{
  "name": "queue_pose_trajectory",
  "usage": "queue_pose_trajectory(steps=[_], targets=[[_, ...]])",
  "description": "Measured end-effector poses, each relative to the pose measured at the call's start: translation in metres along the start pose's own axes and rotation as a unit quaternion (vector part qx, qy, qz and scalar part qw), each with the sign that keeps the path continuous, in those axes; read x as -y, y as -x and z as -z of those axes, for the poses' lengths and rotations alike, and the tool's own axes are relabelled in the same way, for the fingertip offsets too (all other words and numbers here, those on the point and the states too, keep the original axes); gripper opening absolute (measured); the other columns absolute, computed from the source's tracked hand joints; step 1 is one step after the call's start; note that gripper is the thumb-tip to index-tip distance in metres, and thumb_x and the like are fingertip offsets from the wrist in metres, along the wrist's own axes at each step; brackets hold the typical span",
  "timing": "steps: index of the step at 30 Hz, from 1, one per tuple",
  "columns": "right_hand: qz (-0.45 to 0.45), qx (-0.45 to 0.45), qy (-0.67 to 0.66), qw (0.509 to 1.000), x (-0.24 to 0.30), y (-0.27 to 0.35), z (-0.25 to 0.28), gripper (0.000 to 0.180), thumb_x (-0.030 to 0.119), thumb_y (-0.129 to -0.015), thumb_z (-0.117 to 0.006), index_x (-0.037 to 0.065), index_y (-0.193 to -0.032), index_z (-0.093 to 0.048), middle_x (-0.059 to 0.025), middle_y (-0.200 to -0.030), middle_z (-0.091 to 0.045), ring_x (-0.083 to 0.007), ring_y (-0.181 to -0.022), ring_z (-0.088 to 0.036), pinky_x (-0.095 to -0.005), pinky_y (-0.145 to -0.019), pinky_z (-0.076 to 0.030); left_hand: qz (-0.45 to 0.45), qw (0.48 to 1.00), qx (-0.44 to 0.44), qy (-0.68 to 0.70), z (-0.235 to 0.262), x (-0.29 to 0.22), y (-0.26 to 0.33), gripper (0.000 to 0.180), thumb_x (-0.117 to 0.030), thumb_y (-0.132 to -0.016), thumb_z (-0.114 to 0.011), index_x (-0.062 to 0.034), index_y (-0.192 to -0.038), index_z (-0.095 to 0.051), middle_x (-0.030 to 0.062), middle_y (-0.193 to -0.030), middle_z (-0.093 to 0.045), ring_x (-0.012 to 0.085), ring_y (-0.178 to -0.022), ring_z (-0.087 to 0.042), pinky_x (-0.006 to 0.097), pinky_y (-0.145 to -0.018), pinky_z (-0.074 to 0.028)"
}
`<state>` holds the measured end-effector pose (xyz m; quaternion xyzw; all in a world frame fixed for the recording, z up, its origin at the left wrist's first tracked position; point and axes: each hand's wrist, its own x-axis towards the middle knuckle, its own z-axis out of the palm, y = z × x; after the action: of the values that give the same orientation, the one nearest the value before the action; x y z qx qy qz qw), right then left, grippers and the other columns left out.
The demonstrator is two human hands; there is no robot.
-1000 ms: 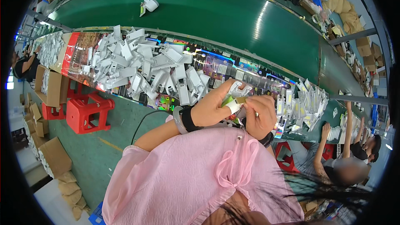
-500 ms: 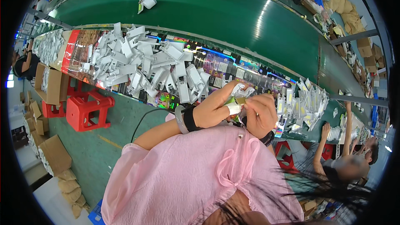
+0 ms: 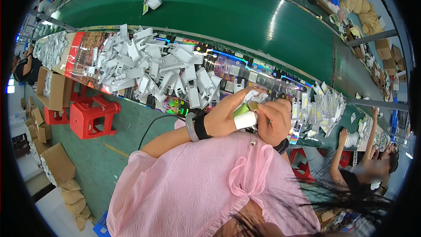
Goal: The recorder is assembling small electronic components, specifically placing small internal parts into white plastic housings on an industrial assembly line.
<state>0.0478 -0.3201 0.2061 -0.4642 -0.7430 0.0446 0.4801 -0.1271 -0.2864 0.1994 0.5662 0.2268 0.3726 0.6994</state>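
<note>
Gripped in the left hand (image 3: pixel 221 117) over the patterned worktop (image 3: pixel 221 63), the white part (image 3: pixel 251 95) looks light and stiff, best held by its edges, while the right hand (image 3: pixel 275 120) pinches a tan piece (image 3: pixel 253 105).

Green floor (image 3: pixel 120 164), yellow line (image 3: pixel 115 149). Red stool (image 3: pixel 82 116) at near side of bench (image 3: pixel 83 59), left; open cardboard box (image 3: pixel 57 94) beside stool. Beyond bench, long glossy green surface (image 3: pixel 210 13) with bright light streak (image 3: pixel 274 19). Grey metal bar (image 3: pixel 372 38) and stacked cartons (image 3: pixel 383 49), far right.
</note>
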Motion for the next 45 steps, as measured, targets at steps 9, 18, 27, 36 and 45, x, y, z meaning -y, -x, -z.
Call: queue_pose_trajectory(steps=[9, 18, 27, 36, 45], targets=[[0.009, 0.009, 0.030, 0.999, 0.003, 0.000, 0.005, 0.024, 0.001, -0.072, -0.078, 0.007, -0.092, -0.069, -0.0056, -0.087, -0.066, -0.0251, -0.075, -0.058, -0.0371, -0.071, -0.045, -0.024, 0.992, -0.006, -0.124, 0.000, 0.006, 0.000, 0.051, -0.020, -0.097, -0.059, -0.0001, -0.140, -0.043, 0.0172, -0.135, -0.055, 0.0279, -0.123, -0.055, 0.036, -0.103, -0.042], [0.007, 0.021, 0.017, 1.000, -0.001, 0.001, 0.007, 0.022, 0.000, -0.074, -0.076, 0.006, -0.092, -0.068, -0.0056, -0.088, -0.066, -0.0236, -0.073, -0.059, -0.0371, -0.071, -0.045, -0.023, 0.992, -0.011, -0.122, -0.001, 0.009, -0.003, 0.050, -0.023, -0.096, -0.060, -0.0036, -0.139, -0.046, 0.0170, -0.136, -0.055, 0.0327, -0.125, -0.054, 0.038, -0.103, -0.044], [-0.011, 0.022, 0.021, 0.999, -0.005, 0.008, -0.001, 0.023, -0.001, -0.072, -0.077, 0.007, -0.091, -0.068, -0.0054, -0.087, -0.066, -0.0244, -0.073, -0.058, -0.0364, -0.070, -0.045, -0.003, 0.990, -0.048, -0.133, -0.001, 0.018, -0.004, 0.041, -0.014, -0.095, -0.060, -0.0041, -0.134, -0.054, 0.0091, -0.112, -0.067, 0.0150, -0.094, -0.064, 0.027, -0.082, -0.050], [-0.066, 0.020, 0.006, 0.998, -0.012, 0.014, -0.016, 0.022, -0.004, -0.071, -0.075, 0.006, -0.088, -0.066, -0.0059, -0.083, -0.064, -0.0259, -0.073, -0.058, -0.0362, -0.067, -0.046, 0.103, 0.991, -0.050, -0.075, 0.010, 0.029, -0.007, 0.037, -0.020, -0.101, -0.051, -0.0048, -0.134, -0.055, 0.0000, -0.077, -0.059, 0.0051, -0.057, -0.048, 0.022, -0.050, -0.039], [-0.202, 0.062, -0.035, 0.977, -0.095, -0.012, -0.025, 0.010, 0.001, -0.078, -0.068, 0.006, -0.080, -0.060, -0.0077, -0.076, -0.061, -0.0287, -0.071, -0.061, -0.0387, -0.068, -0.047, 0.209, 0.968, -0.130, -0.046, 0.029, 0.059, -0.023, 0.054, -0.032, -0.104, -0.044, -0.0008, -0.147, -0.035, 0.0155, -0.137, -0.049, 0.0239, -0.118, -0.056, 0.032, -0.086, -0.052]])
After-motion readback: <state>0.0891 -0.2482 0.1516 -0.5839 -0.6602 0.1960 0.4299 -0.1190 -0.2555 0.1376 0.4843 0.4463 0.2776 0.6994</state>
